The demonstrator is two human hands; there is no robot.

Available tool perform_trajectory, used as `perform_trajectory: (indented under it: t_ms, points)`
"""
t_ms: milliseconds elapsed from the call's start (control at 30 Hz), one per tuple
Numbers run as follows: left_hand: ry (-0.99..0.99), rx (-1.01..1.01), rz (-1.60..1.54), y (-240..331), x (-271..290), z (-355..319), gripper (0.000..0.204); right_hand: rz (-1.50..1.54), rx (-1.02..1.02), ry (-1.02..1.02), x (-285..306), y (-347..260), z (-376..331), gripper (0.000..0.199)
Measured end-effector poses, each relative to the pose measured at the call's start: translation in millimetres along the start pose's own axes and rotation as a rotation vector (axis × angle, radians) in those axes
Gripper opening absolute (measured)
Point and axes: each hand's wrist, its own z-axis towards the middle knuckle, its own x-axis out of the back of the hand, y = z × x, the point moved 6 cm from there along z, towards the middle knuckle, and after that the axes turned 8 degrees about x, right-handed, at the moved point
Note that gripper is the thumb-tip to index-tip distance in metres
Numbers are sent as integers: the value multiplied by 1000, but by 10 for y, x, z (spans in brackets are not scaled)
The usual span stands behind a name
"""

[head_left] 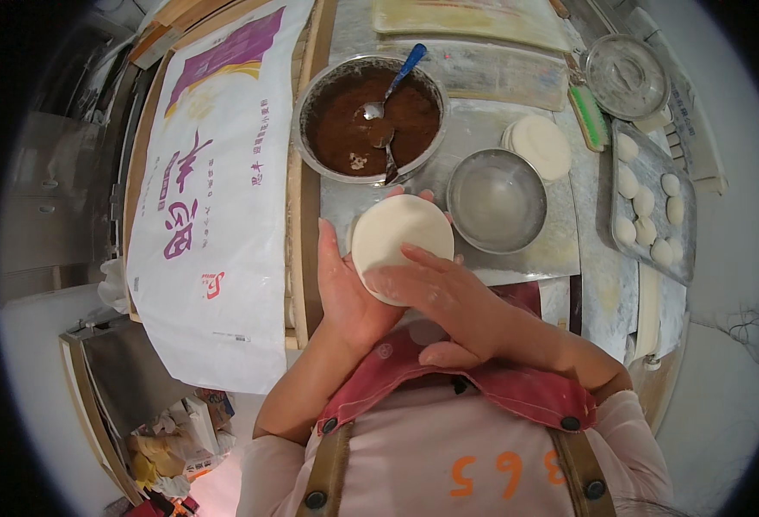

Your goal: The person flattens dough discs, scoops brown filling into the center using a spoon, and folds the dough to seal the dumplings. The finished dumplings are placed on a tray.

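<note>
Floury metal worktop (517, 258), kitchen bench, wood strip along its left edge. Nearest: left hand (345, 289) open, palm up, cradling a flat round dough wrapper (401, 241) just over the bench's near edge. Right hand (448, 297) lies across the wrapper's lower edge, fingers flat on it, not pinched. Just right of the wrapper: empty steel bowl (496, 200). Behind it, a stack of wrappers (539, 145). Further back: steel bowl of brown filling (371, 118) with two spoons (392, 82) in it. Far right: tray of dough balls (651, 202), green brush (588, 116), round lid (627, 76). Left: big white flour sack (216, 189).
</note>
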Motion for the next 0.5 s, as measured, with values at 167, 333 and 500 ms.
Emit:
perform_trajectory:
  t_ms: [167,333,500]
  points:
    - [-19,-86,-10,166,-37,-43,82,-123,-12,-145,144,-23,-225,70]
    - [-70,-155,-1,327,-88,-130,82,-343,-193,122,529,184,-518,62]
    - [-55,-159,-9,371,-111,-127,82,-722,-576,-172,408,589,-639,59]
